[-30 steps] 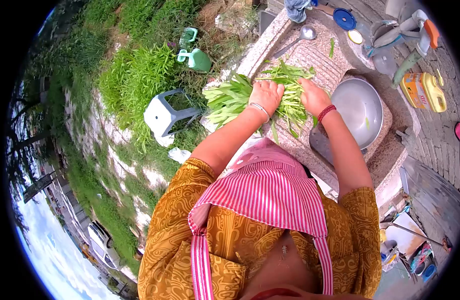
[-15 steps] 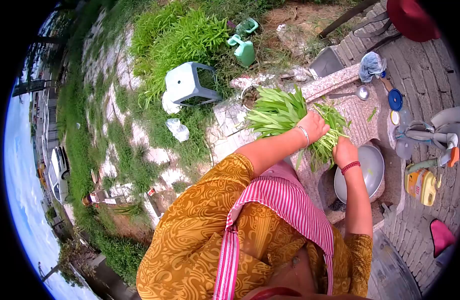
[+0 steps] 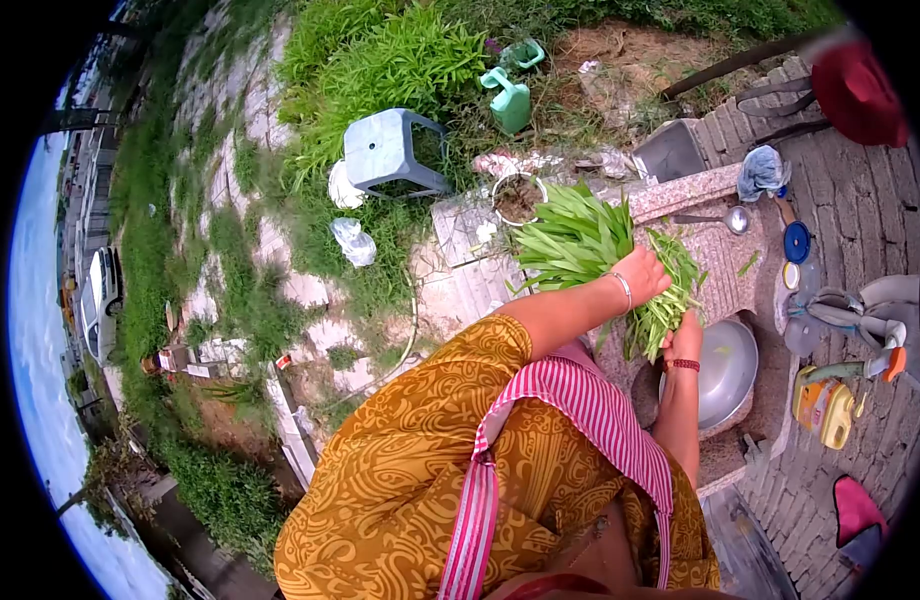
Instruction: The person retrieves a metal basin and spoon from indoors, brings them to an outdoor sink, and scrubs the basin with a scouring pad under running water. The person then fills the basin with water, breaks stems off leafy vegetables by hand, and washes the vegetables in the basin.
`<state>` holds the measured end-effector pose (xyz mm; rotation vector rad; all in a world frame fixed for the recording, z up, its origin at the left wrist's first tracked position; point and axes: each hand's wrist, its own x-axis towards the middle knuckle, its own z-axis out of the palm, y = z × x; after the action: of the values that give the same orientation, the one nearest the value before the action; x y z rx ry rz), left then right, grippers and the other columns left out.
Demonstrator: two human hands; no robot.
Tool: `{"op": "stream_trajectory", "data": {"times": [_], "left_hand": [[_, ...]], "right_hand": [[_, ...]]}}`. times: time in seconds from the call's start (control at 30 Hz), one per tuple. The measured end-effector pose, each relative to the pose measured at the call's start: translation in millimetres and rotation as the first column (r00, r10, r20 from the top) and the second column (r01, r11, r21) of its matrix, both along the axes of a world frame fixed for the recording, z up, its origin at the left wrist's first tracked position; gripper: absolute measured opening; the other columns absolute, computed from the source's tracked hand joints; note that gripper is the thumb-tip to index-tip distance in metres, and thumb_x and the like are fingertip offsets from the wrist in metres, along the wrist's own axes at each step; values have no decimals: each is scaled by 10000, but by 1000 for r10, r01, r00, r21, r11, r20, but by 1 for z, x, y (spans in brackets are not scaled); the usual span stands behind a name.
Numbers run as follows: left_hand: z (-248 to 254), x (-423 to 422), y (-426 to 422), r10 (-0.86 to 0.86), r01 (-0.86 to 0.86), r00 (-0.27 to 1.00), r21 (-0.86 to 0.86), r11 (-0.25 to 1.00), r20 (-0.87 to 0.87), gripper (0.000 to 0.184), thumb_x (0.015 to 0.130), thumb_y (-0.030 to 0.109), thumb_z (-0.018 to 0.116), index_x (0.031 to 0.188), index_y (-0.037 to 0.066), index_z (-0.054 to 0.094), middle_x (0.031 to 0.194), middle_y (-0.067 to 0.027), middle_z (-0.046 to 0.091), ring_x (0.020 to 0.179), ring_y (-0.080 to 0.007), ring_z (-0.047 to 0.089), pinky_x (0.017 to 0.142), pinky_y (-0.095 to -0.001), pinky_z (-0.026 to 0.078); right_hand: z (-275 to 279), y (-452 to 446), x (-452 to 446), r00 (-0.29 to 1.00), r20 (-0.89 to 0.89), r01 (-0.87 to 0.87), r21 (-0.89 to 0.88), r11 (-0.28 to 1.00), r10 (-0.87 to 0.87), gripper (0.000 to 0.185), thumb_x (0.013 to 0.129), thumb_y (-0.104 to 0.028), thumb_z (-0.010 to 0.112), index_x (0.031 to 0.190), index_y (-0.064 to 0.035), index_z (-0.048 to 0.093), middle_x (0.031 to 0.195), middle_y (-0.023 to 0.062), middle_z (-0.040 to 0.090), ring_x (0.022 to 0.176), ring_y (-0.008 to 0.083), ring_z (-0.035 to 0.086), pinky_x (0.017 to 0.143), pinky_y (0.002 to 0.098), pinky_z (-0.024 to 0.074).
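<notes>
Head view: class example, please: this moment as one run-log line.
left hand gripping leafy greens | right hand at stems | grey bowl in sink | ladle on ribbed drainboard

Legible text, brands, numbers: none.
Yellow jug [image 3: 838, 420], on paving beside sink [image 3: 792, 372]: orange label [image 3: 812, 402] on side; pale marks on it, too small and blurred to read; brand cannot be told.
Small red-and-white scrap [image 3: 283, 362], on ground: red and pale patches; lettering, if any, too small to tell.
White car [image 3: 101, 300], far left of view: badge and plate too small to make out.
</notes>
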<state>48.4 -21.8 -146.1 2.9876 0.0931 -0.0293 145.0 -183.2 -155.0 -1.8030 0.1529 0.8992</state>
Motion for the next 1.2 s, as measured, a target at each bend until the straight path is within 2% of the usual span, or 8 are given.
{"op": "stream_trajectory", "data": {"times": [0.17, 0.33, 0.5, 0.67, 0.8, 0.93, 1.1, 1.2], "left_hand": [[-1, -1, 0, -10, 9, 999, 24, 1000, 42, 164, 858, 228, 479, 976, 165, 574, 950, -34, 614, 938, -225, 567, 792, -399, 381], [-3, 0, 0, -13, 12, 1000, 8, 1000, 22, 165, 860, 223, 479, 981, 158, 569, 958, -34, 614, 942, -223, 566, 793, -402, 379], [3, 0, 0, 33, -33, 999, 1, 999, 5, 179, 861, 220, 482, 1000, 140, 562, 984, -41, 611, 958, -222, 561, 801, -398, 378], [5, 1, 1, 61, -62, 996, -11, 998, -62, 210, 862, 215, 491, 1038, 126, 560, 1021, -60, 605, 979, -241, 558, 817, -413, 380], [15, 3, 1, 67, -69, 992, -15, 998, -111, 237, 863, 214, 495, 1069, 116, 556, 1047, -74, 602, 1012, -263, 554, 821, -423, 388], [9, 4, 0, 75, -78, 994, -28, 997, -85, 235, 858, 216, 500, 1065, 118, 557, 1048, -73, 605, 1019, -273, 559, 817, -432, 392], [6, 3, -4, 82, -83, 996, -28, 996, -43, 212, 856, 195, 490, 1043, 115, 551, 1031, -78, 598, 1000, -261, 557, 818, -414, 390], [5, 5, 0, 102, -115, 990, -126, 985, -101, 248, 863, 189, 482, 1076, 106, 579, 1092, -87, 604, 1048, -280, 554, 861, -439, 386]], "right_hand": [[4, -29, 22, 494, 508, -608, -378, 698, 705, 139, 836, -120, 476, 834, -1, 548, 651, 179, 579, 541, 331, 548, 512, 413, 436], [22, -3, 13, 278, 475, -425, -719, 550, 835, 179, 809, -132, 481, 800, 34, 549, 738, 297, 566, 722, 472, 550, 673, 494, 445], [-12, 8, 11, 932, 362, 24, -9, 1000, -19, 239, 854, -200, 465, 674, -47, 508, 619, 9, 493, 466, 134, 443, 411, 307, 348], [92, 19, 39, 767, 413, 432, 234, 871, -491, 208, 853, -189, 455, 690, -61, 470, 615, 22, 467, 452, 112, 391, 394, 263, 309], [236, 5, 49, 331, 925, 12, 193, 981, -186, 192, 867, -206, 515, 877, -15, 535, 706, 42, 519, 566, 123, 461, 500, 253, 374], [333, -12, 48, -238, 934, -556, 94, 826, -267, 251, 842, -192, 574, 993, 0, 518, 823, 94, 555, 681, 182, 501, 616, 308, 418], [326, 106, 2, -360, 928, -553, -291, 781, 91, 365, 814, -195, 613, 1087, 12, 484, 970, 143, 526, 842, 243, 486, 739, 336, 404], [263, 187, -27, -323, 808, -659, -566, 496, 492, 442, 798, -196, 636, 1143, 19, 464, 1059, 172, 508, 939, 279, 477, 813, 352, 395]]}}
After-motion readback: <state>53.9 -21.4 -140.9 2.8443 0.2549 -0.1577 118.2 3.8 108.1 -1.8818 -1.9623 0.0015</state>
